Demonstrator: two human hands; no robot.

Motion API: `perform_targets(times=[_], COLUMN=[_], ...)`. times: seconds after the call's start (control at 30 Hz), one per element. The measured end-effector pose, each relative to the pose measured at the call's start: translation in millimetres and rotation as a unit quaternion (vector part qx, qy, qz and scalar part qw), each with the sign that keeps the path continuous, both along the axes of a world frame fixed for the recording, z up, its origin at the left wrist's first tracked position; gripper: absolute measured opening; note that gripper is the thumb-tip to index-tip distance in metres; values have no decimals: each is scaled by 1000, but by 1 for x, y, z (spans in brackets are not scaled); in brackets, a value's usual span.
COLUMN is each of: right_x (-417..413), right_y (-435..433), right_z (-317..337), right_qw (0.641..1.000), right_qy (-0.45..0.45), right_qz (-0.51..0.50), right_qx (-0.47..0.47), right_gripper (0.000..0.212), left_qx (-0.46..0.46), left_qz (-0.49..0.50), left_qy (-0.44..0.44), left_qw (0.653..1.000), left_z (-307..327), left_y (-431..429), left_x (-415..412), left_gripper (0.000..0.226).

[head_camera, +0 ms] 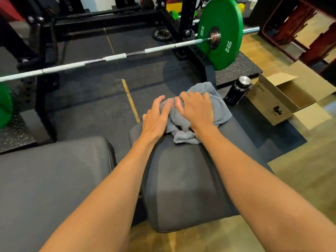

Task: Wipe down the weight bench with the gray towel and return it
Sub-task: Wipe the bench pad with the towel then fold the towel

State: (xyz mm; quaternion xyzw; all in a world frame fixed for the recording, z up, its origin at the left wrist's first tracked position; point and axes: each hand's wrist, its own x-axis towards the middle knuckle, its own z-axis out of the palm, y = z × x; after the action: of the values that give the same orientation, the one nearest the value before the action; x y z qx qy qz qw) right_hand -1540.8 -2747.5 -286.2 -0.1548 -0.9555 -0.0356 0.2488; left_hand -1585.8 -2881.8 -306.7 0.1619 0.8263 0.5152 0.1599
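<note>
Two bare forearms are extended from the bottom of the frame over the dark padded bench (183, 182), whose seat pad is seen nearest the camera, with a second, wider pad (54, 179) set just beside it at the left across a narrow gap. At the far end of the seat pad the gray towel (209, 99) is bunched up and pressed flat against the bench, part of it draped over the far right edge. The left hand (156, 119) is laid palm down on the towel's left side, its fingers (160, 101) spread open and resting partly on the cloth and partly on the pad, nothing being gripped. The right hand (198, 108) is placed on top of the towel, its fingers (185, 96) curled lightly into the folds near the left hand, the cloth being pressed rather than lifted. Beyond the bench, a black bottle (236, 91) with a silver cap is stood upright on the dark rubber floor, and an open cardboard box (280, 99) is set just beside it on the right. Farther back, a barbell (112, 57) is racked across a black power rack (45, 51), with a green plate (221, 33) marked 10 KG loaded on its right end and another green plate (5, 106) partly seen at the left edge.
</note>
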Motion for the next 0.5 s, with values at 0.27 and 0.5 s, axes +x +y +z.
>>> perform_targets(times=[0.27,0.5], right_x=[186,137], right_y=[-21,10], right_z=[-6,-14], right_qw=[997,999], right_qy=[-42,-3], right_qz=[-5,-46], right_qx=[-67,-26], right_gripper=[30,31], left_qx=[-114,-174], left_qz=[24,73], left_qy=[-30,59], left_qw=[993,980], left_z=[25,1], left_y=[20,35], left_x=[6,2], left_gripper=[65,68])
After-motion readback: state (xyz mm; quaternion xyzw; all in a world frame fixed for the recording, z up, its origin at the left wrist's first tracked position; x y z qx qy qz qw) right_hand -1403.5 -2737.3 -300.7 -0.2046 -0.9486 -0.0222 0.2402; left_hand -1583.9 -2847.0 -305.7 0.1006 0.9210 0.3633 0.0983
